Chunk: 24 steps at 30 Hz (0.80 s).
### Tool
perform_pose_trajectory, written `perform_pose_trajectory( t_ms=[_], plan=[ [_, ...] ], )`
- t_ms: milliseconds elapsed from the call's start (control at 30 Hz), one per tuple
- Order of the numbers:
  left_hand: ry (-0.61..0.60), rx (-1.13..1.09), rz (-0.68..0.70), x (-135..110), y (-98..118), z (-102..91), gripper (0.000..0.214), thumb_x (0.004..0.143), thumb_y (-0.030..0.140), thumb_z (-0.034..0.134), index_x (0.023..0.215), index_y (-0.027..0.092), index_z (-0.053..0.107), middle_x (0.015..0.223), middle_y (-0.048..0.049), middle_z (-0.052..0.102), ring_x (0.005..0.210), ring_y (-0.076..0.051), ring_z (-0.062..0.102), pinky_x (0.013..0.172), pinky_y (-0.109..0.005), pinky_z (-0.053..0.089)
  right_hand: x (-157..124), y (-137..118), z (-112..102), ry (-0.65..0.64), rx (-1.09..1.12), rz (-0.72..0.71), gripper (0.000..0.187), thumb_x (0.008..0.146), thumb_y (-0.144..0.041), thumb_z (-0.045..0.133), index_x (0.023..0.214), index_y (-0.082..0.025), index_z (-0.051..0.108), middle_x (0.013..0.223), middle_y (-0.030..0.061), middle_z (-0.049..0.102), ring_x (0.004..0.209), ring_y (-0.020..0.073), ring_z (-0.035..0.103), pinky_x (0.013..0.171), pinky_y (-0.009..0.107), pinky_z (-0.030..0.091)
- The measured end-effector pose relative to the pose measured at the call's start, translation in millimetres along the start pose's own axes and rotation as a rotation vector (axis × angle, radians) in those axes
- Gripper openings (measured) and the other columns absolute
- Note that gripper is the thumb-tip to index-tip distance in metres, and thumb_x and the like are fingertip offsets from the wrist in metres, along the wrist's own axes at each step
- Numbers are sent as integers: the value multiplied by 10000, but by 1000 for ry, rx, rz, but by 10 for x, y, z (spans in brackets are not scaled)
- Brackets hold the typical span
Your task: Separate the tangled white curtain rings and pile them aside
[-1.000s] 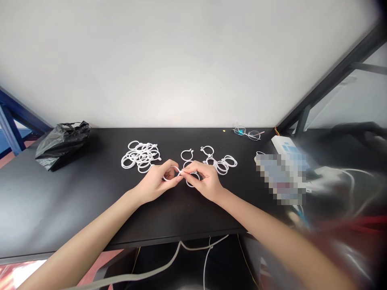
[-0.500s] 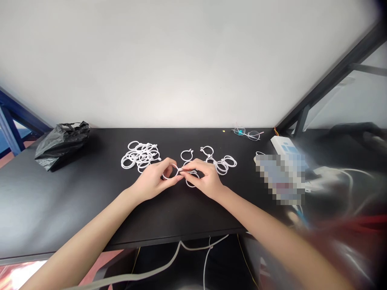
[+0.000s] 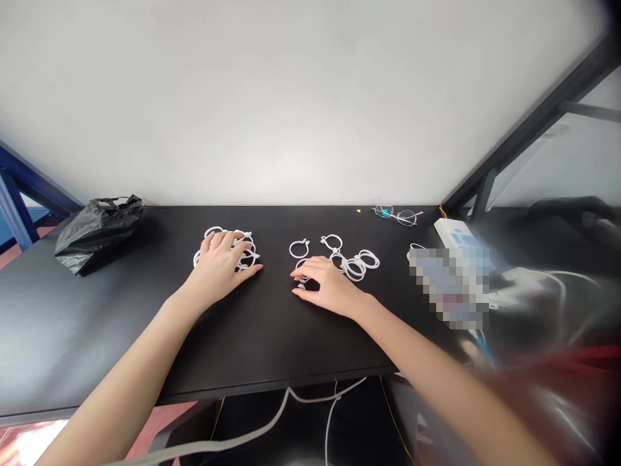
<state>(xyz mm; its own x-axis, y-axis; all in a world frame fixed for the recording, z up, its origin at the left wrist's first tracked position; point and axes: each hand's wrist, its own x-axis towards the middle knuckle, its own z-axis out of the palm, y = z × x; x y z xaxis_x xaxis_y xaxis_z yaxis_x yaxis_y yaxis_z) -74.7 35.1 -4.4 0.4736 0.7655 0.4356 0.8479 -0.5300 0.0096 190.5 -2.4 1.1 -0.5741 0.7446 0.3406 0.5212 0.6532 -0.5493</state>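
Where the black table (image 3: pixel 272 336) is strewn with white plastic rings, the left hand (image 3: pixel 220 268) is laid flat, fingers spread apart, upon the left heap of rings (image 3: pixel 246 249), which lies directly beneath the palm and shows beyond the fingertips. The right hand (image 3: pixel 327 285) is rested over a small ring (image 3: pixel 301 281) at its fingertips; whether that ring is pinched cannot be told. A further cluster of rings (image 3: pixel 361 264) is seen just beside this hand, on its right.

Even, bright, diffuse light; soft shadows on the matte black desk (image 3: pixel 272 336). Wide-angle bending at the edges. Right side smeared and out of focus, one patch (image 3: pixel 449 285) pixelated. Centre sharp.
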Motion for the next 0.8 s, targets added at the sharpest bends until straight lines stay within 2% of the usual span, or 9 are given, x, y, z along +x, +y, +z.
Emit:
perform_pose_trajectory(
  t_ms=[433,700,800],
  plan=[
    [-43,-3,-30,0,15,-24,348,843,477,614,1037,190,637,1239,-162,578,1135,-370,507,995,-575,368,1,-21,-27,-9,-41,-13,144,792,-145,707,919,-192,660,860,40,707,840,208,631,808,371,458],
    [-5,-176,11,50,158,-135,333,882,471,601,1077,201,603,1281,-144,552,1145,-327,501,1004,-540,376,-14,-22,-9,-10,12,-8,131,811,-83,644,894,-184,653,762,6,658,701,151,618,758,319,501],
    [8,-333,25,68,230,-198,293,877,434,625,1063,209,603,1281,-124,557,1164,-311,503,1034,-536,367,-22,-31,22,61,108,-25,89,819,-125,678,885,-182,660,752,2,652,674,141,629,708,298,525]
  ],
)
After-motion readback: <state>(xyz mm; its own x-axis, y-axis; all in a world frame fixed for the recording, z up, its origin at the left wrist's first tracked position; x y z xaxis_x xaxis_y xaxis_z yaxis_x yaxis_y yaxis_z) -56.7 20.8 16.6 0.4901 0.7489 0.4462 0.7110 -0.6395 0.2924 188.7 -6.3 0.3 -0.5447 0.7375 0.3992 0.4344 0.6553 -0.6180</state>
